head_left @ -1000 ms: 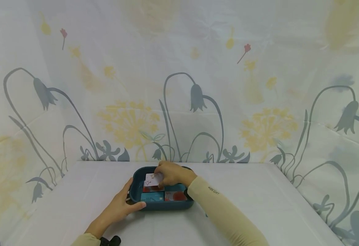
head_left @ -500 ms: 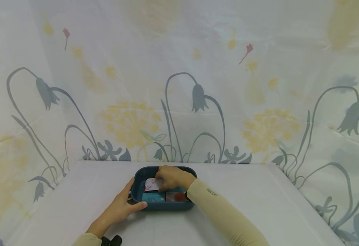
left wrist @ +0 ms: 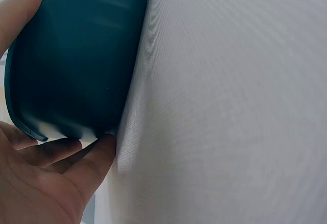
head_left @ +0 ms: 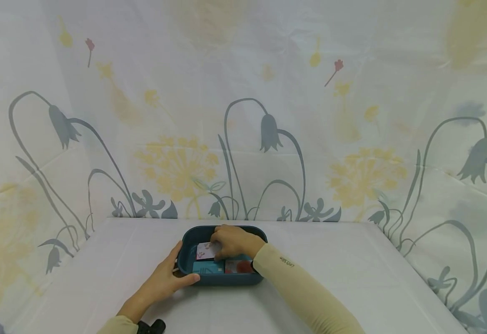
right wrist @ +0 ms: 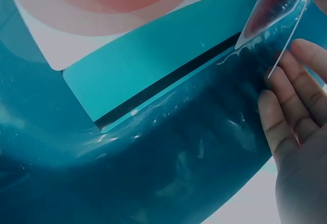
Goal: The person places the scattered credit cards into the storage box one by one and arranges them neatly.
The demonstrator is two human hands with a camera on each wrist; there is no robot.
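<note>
A dark teal plastic tray (head_left: 222, 281) stands on the white table with several cards in it. My left hand (head_left: 160, 282) holds it by the left end, thumb at the front and fingers on the side wall (left wrist: 76, 70). Inside the tray, my right hand (head_left: 234, 242) pinches a white card (head_left: 204, 251) with a pinkish print; in the right wrist view this card (right wrist: 289, 36) is seen edge-on between thumb and fingers. Nearer the front lie a light blue card (head_left: 208, 267) and a red-and-white card (head_left: 238, 266). A turquoise card with a dark stripe (right wrist: 148, 75) lies partly under another card.
A white cloth (head_left: 331, 273) covers the table around the tray. Behind it hangs a curtain (head_left: 243, 116) with a flower print. A black band (head_left: 150, 326) is on the left wrist.
My right hand has lowered the white card deeper into the tray, over the red card beneath it, then stays almost still. The left hand keeps its hold on the tray.
</note>
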